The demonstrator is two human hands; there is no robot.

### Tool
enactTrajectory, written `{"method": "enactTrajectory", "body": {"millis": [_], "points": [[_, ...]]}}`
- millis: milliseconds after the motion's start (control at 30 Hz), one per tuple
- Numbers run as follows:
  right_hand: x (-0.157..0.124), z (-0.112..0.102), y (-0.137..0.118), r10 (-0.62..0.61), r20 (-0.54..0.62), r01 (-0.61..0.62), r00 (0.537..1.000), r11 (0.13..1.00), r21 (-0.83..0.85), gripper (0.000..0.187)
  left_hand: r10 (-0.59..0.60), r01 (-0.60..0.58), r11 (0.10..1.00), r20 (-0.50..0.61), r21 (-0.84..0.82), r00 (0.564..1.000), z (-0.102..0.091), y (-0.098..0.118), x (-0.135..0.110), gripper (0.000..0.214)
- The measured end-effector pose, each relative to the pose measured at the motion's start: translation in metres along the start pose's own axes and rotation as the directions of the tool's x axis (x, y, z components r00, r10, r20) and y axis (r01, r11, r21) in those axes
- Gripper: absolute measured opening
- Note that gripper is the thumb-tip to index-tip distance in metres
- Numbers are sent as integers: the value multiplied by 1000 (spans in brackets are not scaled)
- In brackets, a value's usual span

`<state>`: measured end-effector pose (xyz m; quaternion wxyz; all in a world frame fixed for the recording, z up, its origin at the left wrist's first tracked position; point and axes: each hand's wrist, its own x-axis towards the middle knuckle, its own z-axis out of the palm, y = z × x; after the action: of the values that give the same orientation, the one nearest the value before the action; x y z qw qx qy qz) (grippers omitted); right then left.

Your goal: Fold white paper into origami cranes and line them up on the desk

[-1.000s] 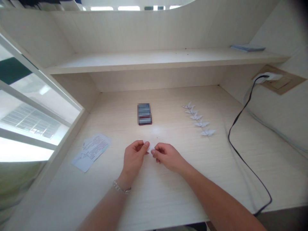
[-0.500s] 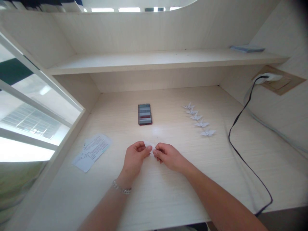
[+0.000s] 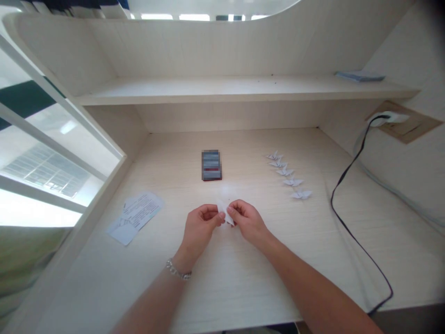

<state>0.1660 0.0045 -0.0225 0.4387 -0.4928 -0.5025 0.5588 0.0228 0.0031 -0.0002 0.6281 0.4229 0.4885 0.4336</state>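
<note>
A small piece of folded white paper (image 3: pixel 225 215) is pinched between my two hands, low over the desk. My left hand (image 3: pixel 204 225), with a silver bracelet at the wrist, grips its left side between thumb and fingers. On the right side my right hand (image 3: pixel 248 221) pinches it the same way. Fingers cover part of the paper, so its full shape is hidden. Several white origami cranes (image 3: pixel 285 171) stand in a slanting row to the right, beyond my right hand. Straight ahead lies a dark phone-like rectangle (image 3: pixel 212 165), its face pixelated.
Printed and plain paper sheets (image 3: pixel 141 213) lie on the desk (image 3: pixel 215 287) at the left. A black cable (image 3: pixel 332 199) runs from the wall socket (image 3: pixel 405 121) down the right side. Above the back is a shelf (image 3: pixel 208 88) with a flat bluish item (image 3: pixel 361 75).
The folded paper has turned and now shows a slanted, pointed shape between my hands. My right fingers have shifted up along it. The whole view has moved slightly.
</note>
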Motion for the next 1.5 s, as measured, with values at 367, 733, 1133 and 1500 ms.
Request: {"method": "enactTrajectory", "body": {"millis": [367,733,1133,1500], "points": [[-6,1,-6,7,59,-4,998,998,-56,24,29,-30,999,22,25,999,-2,-2,1,23],[-10,0,-13,78,219,-63,973,995,-73,26,2,-3,996,-20,-94,1000,-5,-1,1,24],[-6,-3,-12,93,261,-170,961,942,288,28,45,-30,978,69,-205,997,-4,4,-1,22],[-11,-7,-21,97,384,-259,918,881,396,27,-22,89,920,177,-382,984,-4,2,-5,21]]}}
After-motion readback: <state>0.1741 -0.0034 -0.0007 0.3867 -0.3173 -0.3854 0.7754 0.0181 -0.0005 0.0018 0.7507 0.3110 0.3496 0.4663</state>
